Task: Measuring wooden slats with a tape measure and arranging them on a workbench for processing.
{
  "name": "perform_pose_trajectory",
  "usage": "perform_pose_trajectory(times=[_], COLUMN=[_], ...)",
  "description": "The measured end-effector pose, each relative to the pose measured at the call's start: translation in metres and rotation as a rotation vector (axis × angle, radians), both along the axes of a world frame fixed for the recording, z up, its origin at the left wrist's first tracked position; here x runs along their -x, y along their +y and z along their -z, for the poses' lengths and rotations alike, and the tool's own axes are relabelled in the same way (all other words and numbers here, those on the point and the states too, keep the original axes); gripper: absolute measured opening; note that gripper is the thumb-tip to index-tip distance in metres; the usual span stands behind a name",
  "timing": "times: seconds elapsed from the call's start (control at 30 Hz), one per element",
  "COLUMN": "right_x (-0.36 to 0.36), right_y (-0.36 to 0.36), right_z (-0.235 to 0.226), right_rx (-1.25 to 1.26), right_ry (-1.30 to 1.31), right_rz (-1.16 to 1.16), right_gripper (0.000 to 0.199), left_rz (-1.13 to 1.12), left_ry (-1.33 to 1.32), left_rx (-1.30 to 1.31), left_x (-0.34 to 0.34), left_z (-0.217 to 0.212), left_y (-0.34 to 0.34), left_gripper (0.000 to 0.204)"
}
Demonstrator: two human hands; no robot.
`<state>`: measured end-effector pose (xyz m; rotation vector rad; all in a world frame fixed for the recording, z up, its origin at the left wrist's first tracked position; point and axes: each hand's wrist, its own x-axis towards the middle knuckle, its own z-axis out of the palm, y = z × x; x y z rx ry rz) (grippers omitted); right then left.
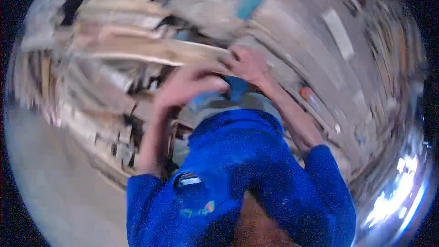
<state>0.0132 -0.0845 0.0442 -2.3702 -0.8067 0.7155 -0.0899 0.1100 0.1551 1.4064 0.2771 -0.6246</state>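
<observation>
A long pale wooden board (151,50) slants across the middle of the head view, from the far left to in front of my body. Around its right end, my right hand (248,64) is closed, knuckles up and fingers curled. My left hand (190,82) overlaps the near edge of the board close by, its thumb pointing right. Motion smears the left fingers, so their grip on the wood is unclear. Whatever lies under both hands is hidden.
Blurred wooden pieces and clutter (119,87) fill the left side. Beyond my hands lies a teal piece (246,1) on a grey-brown surface. To the right are a pale flat strip (339,34) and a small orange-red object (307,93). Bright light glares at the lower right.
</observation>
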Motion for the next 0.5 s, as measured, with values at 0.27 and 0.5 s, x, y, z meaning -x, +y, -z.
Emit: perform_pose_trajectory(times=[0.27,0.5], right_x=[-0.074,-0.1], right_y=[-0.219,-0.354], right_z=[0.024,0.086], right_rx=[-0.015,0.141], right_ry=[-0.023,-0.233], right_rz=[0.339,0.578], right_gripper=[0.061,0.056], left_rz=[0.665,0.773], left_ry=[-0.337,-0.479], left_rx=[-1.043,-1.037], left_x=[-0.197,-0.274], left_z=[0.092,0.163], left_y=[-0.075,-0.258], left_gripper=[0.058,0.06])
